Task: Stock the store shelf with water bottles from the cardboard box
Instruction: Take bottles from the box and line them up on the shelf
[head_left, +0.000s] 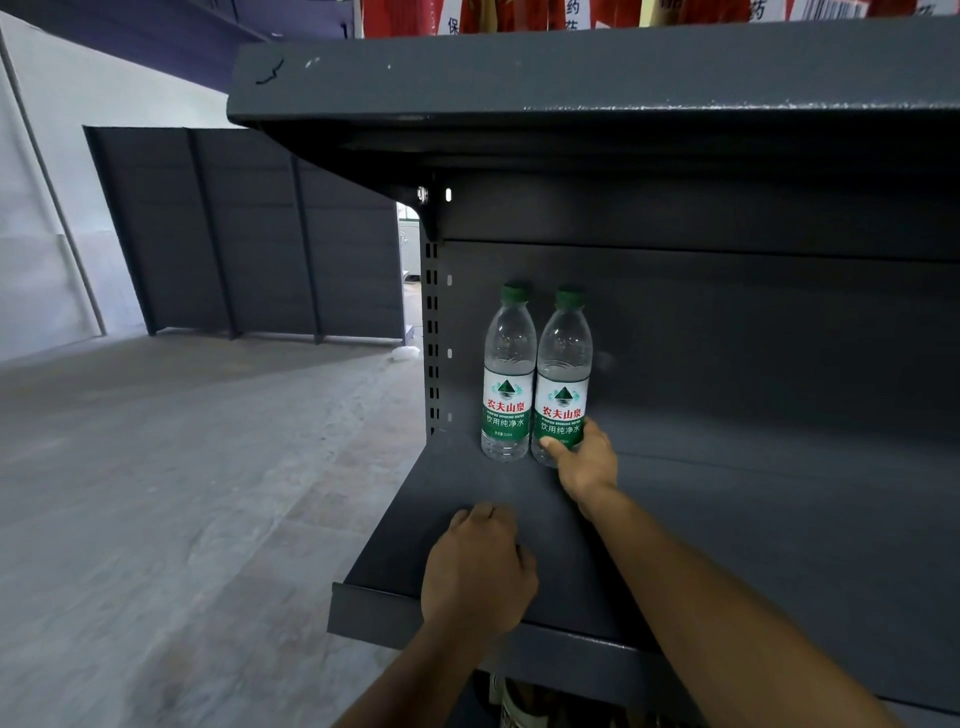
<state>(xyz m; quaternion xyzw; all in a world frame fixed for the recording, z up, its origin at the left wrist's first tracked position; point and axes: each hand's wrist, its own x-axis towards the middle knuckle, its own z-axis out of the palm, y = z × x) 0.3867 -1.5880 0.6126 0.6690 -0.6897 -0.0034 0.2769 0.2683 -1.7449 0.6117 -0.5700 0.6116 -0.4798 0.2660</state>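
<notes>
Presently on the dark grey shelf (727, 519): two water bottles, upright, side by side and touching, at the back left corner by the slotted upright (432, 332). Left bottle (509, 379): clear, green cap, green and white label, standing free. Right bottle (563, 384): same kind, held low on the label by the right hand (584, 457), thumb across the front and fingers curled round behind. Left hand (475, 566): resting near the shelf's front edge, fingers curled under, holding nothing visible. Upper shelf (571, 78): red packages with white labels. Beyond, to the left: concrete floor (182, 467) and grey shelving panels (249, 228).
</notes>
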